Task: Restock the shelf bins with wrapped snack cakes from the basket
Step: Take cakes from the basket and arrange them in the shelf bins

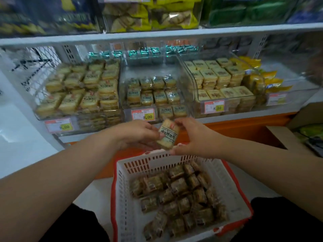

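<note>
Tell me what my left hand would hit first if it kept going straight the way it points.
Probably the wrapped snack cake the left hand already pinches together with the right hand; beyond it, depth is unclear.

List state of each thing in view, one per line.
left hand: gripping snack cake
right hand: gripping same cake
snack cake: wrapped, held above basket
basket: part full of wrapped cakes
middle bin: part full, room on top
left bin: nearly full
right bin: nearly full
</note>
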`<state>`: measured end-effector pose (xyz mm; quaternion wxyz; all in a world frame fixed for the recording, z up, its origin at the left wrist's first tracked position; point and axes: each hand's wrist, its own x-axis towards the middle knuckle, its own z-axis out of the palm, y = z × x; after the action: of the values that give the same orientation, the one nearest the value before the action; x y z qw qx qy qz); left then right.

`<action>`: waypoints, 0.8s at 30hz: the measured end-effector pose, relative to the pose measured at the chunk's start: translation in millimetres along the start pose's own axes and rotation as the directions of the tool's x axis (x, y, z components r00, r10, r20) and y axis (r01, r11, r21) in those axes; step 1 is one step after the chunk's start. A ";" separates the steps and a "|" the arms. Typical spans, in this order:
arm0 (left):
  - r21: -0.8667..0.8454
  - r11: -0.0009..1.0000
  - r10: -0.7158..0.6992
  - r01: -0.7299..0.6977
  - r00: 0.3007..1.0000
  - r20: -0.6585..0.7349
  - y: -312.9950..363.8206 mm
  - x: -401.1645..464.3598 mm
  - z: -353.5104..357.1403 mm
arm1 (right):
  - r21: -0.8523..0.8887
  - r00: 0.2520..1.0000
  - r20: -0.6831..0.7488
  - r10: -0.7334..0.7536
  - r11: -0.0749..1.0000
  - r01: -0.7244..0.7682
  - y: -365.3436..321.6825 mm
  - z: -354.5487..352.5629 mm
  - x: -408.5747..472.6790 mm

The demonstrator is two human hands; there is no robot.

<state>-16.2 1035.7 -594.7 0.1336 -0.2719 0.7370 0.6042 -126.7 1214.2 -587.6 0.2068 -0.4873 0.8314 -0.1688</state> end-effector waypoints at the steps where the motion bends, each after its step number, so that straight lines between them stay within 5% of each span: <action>1: -0.042 0.999 0.002 -0.003 1.000 -0.020 0.3 1.3 -1.7 | -0.090 1.000 0.011 -0.015 0.996 0.016 -4.7 -1.8 4.9; 6: -0.208 0.973 0.076 -0.103 0.988 -0.133 15.3 12.5 -9.9 | -0.299 0.987 -0.138 -0.087 0.953 0.042 -18.4 -19.2 41.5; 12: -0.208 0.929 0.220 -0.307 0.907 -0.358 43.4 39.2 -28.8 | -0.133 0.958 -0.276 -0.078 0.990 0.042 -12.6 -56.3 87.3; 17: 0.154 0.935 0.350 -0.319 0.762 -0.544 55.0 68.7 -53.7 | 0.143 0.961 -0.276 0.020 0.990 0.021 1.1 -72.9 153.6; 24: 0.503 0.862 0.328 -0.058 0.822 -0.466 28.9 103.9 -65.1 | 0.064 0.997 -0.078 -0.012 0.998 0.017 16.5 -36.1 232.4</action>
<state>-108.7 951.6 -610.4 -0.0805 -0.3109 0.8919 0.3183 -259.4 1020.3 -606.3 0.1887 -0.4794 0.8293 -0.2162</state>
